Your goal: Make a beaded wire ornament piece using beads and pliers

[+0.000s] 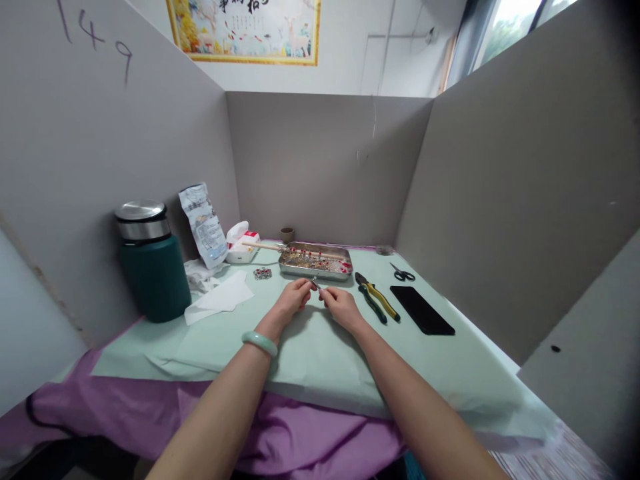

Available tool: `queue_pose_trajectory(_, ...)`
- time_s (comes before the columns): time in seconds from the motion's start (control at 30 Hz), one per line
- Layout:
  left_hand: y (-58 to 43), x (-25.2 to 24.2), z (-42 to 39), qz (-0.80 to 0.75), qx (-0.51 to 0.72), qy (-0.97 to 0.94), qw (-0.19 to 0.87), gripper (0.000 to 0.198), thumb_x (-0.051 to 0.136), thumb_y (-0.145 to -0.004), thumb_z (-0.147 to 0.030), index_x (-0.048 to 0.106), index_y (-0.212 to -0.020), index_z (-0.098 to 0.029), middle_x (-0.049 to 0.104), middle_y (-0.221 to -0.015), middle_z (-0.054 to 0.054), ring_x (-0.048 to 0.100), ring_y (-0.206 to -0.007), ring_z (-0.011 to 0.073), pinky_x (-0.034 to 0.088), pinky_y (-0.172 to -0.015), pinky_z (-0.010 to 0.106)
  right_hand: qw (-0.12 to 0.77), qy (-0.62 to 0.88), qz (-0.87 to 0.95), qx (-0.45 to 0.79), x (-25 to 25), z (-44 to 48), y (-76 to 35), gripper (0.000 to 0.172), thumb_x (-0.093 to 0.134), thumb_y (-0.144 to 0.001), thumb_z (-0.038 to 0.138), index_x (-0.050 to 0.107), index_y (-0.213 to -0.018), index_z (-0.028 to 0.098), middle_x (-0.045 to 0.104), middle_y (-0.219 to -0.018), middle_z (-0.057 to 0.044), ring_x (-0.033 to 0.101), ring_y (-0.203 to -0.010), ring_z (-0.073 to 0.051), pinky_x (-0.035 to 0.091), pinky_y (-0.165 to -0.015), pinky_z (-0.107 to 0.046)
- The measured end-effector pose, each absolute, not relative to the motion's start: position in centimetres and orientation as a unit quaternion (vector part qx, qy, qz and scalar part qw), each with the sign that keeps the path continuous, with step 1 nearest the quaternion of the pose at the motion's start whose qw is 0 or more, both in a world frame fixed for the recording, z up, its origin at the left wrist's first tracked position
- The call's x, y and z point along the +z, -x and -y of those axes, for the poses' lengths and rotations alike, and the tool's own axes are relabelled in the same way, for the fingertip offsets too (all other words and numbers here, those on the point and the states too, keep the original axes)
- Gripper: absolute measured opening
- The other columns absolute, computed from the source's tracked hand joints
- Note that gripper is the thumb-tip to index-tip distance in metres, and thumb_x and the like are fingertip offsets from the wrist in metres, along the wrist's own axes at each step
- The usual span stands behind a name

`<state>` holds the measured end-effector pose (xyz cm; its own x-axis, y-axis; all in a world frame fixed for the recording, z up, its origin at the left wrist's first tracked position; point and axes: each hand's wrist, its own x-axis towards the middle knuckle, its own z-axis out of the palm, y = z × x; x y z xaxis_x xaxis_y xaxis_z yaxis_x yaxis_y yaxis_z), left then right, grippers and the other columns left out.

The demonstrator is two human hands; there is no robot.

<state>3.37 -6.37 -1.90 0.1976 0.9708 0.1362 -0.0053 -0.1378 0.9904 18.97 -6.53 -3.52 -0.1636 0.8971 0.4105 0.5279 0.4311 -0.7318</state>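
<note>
My left hand (294,297), with a pale green bangle (260,343) on its wrist, is closed in a pinch in front of the metal tray. My right hand (341,305) is pinched shut just beside it. Between the fingertips of both hands is a small silvery piece (315,283), too small to name. The metal tray (320,273) behind them holds red beads and many small gold and silver bits. A little pile of red and silver beads (263,273) lies left of the tray.
On the right lie pliers (376,298), scissors (403,274) and a black phone (423,310). To the left are a green flask (153,267), a foil pouch (204,225), a tissue pack (243,249) and white paper (220,298). Grey panels (327,167) enclose the table.
</note>
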Motion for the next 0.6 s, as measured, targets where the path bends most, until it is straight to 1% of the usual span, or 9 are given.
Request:
queue_pose_trajectory(0.13,-3.36,-1.77,6.53,-0.405,0.477,-0.568,0.535,0.019,0.051,-0.081,-0.035,0.053,-0.077,-0.017,0.029,-0.045,-0.010,0.018,-0.036,0.0049,0.011,-0.038,0.020,0.425,0.488,0.733,0.209,-3.51,6.59,-19.17,0.036,0.042,-0.087,0.042,0.065,-0.071,0.019,0.062,-0.064,0.000,0.055,-0.064,-0.015,0.035,-0.060,-0.023)
queue_pose_trajectory(0.37,-3.15,-1.70,6.59,-0.388,0.474,-0.549,0.569,0.018,0.051,-0.082,-0.034,0.053,-0.077,-0.017,0.024,-0.043,-0.011,0.013,-0.036,0.0052,0.009,-0.037,0.020,0.414,0.478,0.732,0.252,-3.57,6.33,-19.61,0.036,0.043,-0.087,0.042,0.066,-0.073,0.019,0.063,-0.063,0.000,0.056,-0.062,-0.014,0.036,-0.059,-0.023)
queue_pose_trajectory(0.6,-3.17,-1.76,6.51,-0.415,0.466,-0.559,0.546,0.020,0.054,-0.080,-0.036,0.054,-0.077,-0.017,0.028,-0.045,-0.011,0.015,-0.036,0.0045,0.009,-0.038,0.020,0.403,0.488,0.752,0.184,-3.29,6.78,-19.65,0.037,0.042,-0.089,0.042,0.067,-0.072,0.020,0.065,-0.066,-0.001,0.057,-0.065,-0.015,0.034,-0.059,-0.023)
